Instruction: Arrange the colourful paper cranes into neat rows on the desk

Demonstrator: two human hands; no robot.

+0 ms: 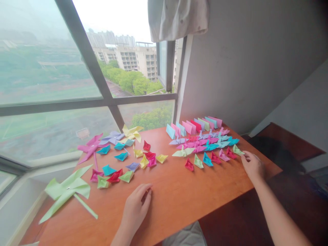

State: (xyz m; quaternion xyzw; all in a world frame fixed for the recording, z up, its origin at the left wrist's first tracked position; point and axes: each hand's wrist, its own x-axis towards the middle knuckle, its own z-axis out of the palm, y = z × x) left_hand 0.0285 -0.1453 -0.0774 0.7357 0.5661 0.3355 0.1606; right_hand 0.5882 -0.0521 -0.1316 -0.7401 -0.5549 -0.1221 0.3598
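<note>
At the right end of a front row of folded paper boats, the fingertips of my right hand (253, 166) pinch the edge of a light green paper boat (237, 150). Beside it in the row sits a red boat (231, 153), then a pink boat (224, 155). My left hand (138, 204) rests on the wooden table (179, 198), fingers loosely curled and thumb near the forefinger, with nothing visible in them. Beyond it lie several loose paper boats, among them a light green boat (126, 176) and a purple boat (133, 166).
Behind the boat row are rows of paper cranes (197, 147) and standing folded papers (196, 125). Paper pinwheels lie at left: a green pinwheel (68, 188), a magenta pinwheel (91, 147) and a yellow pinwheel (132, 132). A window (107, 99) and a grey wall (238, 68) border the table.
</note>
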